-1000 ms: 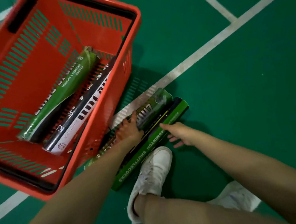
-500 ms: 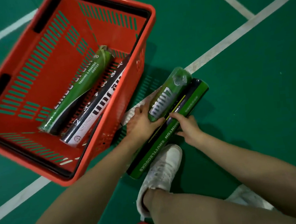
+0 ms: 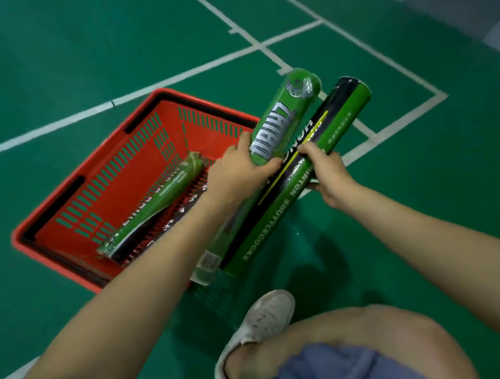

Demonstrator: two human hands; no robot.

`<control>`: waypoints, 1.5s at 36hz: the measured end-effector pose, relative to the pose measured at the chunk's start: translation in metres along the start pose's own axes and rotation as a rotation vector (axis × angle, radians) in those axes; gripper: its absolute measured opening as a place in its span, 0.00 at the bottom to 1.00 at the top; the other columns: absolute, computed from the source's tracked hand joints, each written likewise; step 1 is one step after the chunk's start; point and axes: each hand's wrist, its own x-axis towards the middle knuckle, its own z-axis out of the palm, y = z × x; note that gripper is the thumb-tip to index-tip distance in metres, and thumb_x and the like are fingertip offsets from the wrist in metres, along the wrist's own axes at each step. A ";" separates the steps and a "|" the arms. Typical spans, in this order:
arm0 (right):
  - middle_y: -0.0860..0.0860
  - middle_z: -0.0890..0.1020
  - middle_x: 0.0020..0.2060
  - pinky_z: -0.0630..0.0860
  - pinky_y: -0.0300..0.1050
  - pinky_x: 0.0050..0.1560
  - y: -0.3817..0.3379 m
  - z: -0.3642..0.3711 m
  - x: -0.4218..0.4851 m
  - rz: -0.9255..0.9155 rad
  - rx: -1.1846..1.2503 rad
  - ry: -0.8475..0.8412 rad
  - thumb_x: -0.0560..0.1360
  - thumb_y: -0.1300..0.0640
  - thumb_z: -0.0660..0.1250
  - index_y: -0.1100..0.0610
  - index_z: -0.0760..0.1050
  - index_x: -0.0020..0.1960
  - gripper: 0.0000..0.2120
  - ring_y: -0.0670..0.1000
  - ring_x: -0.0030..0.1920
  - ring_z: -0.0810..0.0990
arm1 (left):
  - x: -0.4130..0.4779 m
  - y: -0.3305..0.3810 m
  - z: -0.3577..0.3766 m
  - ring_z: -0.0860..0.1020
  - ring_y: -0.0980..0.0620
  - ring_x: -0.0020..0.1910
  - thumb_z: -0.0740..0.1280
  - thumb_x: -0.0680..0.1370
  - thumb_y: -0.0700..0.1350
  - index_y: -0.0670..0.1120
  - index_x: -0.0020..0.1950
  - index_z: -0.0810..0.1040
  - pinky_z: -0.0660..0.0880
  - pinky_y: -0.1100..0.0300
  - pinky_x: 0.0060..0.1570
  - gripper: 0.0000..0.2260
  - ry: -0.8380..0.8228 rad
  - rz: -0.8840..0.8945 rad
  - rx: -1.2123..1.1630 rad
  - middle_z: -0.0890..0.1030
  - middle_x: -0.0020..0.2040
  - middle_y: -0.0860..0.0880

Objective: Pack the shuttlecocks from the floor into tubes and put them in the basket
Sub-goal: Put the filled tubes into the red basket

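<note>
We take the red basket (image 3: 61, 207) as our landmark. Inside it lie two tubes already: a green tube (image 3: 164, 202) resting on a dark tube (image 3: 144, 245). Just right of the basket, above its right rim, our left hand (image 3: 241, 172) wraps a bright green tube (image 3: 282, 125) around its middle, fingers curled shut on it. Further right, our right hand (image 3: 326, 169) grips a black-and-green tube (image 3: 308, 171) near mid-length. Both are lifted off the floor (image 3: 46, 56). We judge these cardboard tubes light, stiff and rather smooth, so holding mid-body keeps them balanced; squeezing hard could dent them. Their printed labels are glossy, the ends capped.
</note>
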 end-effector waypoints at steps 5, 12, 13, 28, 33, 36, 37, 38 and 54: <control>0.52 0.81 0.40 0.76 0.40 0.33 -0.029 0.046 -0.014 0.031 -0.023 -0.081 0.68 0.47 0.67 0.59 0.71 0.63 0.27 0.49 0.36 0.81 | -0.002 -0.042 -0.050 0.73 0.39 0.63 0.60 0.71 0.71 0.51 0.76 0.54 0.70 0.48 0.59 0.40 -0.029 -0.033 0.159 0.71 0.68 0.42; 0.54 0.83 0.43 0.73 0.35 0.25 -0.029 0.124 -0.014 0.087 -0.025 -0.169 0.68 0.45 0.68 0.60 0.70 0.65 0.30 0.48 0.31 0.82 | 0.011 -0.123 -0.090 0.77 0.39 0.57 0.59 0.70 0.73 0.50 0.75 0.57 0.75 0.48 0.55 0.41 -0.059 -0.152 0.284 0.75 0.64 0.42; 0.54 0.83 0.44 0.73 0.35 0.24 -0.027 0.134 -0.013 0.096 -0.026 -0.180 0.68 0.45 0.68 0.60 0.69 0.65 0.31 0.48 0.30 0.82 | 0.015 -0.134 -0.091 0.77 0.39 0.56 0.59 0.71 0.73 0.49 0.74 0.57 0.76 0.48 0.54 0.40 -0.073 -0.167 0.298 0.76 0.63 0.41; 0.55 0.70 0.69 0.76 0.61 0.57 0.057 0.214 0.049 0.265 -0.211 -0.237 0.47 0.32 0.69 0.56 0.62 0.71 0.57 0.59 0.58 0.77 | 0.074 -0.239 -0.055 0.75 0.39 0.61 0.60 0.74 0.68 0.42 0.73 0.58 0.73 0.47 0.54 0.38 -0.282 -0.340 0.512 0.74 0.65 0.40; 0.57 0.75 0.62 0.75 0.61 0.57 0.055 0.220 0.040 0.289 -0.197 -0.228 0.53 0.37 0.69 0.58 0.59 0.69 0.50 0.60 0.56 0.77 | 0.095 -0.245 -0.041 0.74 0.38 0.61 0.61 0.75 0.66 0.42 0.74 0.57 0.72 0.46 0.55 0.37 -0.279 -0.309 0.541 0.72 0.66 0.39; 0.57 0.76 0.61 0.75 0.62 0.59 0.064 0.222 0.048 0.303 -0.192 -0.225 0.52 0.37 0.69 0.58 0.60 0.68 0.50 0.61 0.58 0.77 | 0.102 -0.253 -0.030 0.73 0.37 0.63 0.60 0.76 0.65 0.43 0.77 0.51 0.73 0.45 0.55 0.39 -0.247 -0.327 0.509 0.67 0.69 0.37; 0.57 0.76 0.62 0.75 0.62 0.59 0.069 0.223 0.052 0.308 -0.194 -0.231 0.51 0.36 0.69 0.57 0.61 0.68 0.51 0.60 0.58 0.77 | 0.102 -0.256 -0.026 0.72 0.36 0.63 0.60 0.76 0.65 0.44 0.77 0.49 0.73 0.44 0.55 0.39 -0.236 -0.332 0.496 0.66 0.70 0.37; 0.57 0.77 0.62 0.75 0.61 0.59 0.075 0.223 0.056 0.318 -0.201 -0.236 0.49 0.35 0.70 0.57 0.62 0.69 0.53 0.60 0.58 0.78 | 0.101 -0.258 -0.020 0.71 0.35 0.65 0.60 0.76 0.64 0.44 0.77 0.48 0.72 0.43 0.57 0.39 -0.228 -0.334 0.476 0.64 0.71 0.36; 0.58 0.76 0.62 0.78 0.61 0.54 0.079 0.238 0.052 0.342 -0.233 -0.233 0.55 0.36 0.70 0.58 0.59 0.68 0.49 0.61 0.57 0.78 | 0.040 -0.242 -0.019 0.76 0.49 0.58 0.57 0.73 0.68 0.49 0.69 0.69 0.71 0.57 0.58 0.32 -0.307 -0.129 -0.168 0.77 0.61 0.49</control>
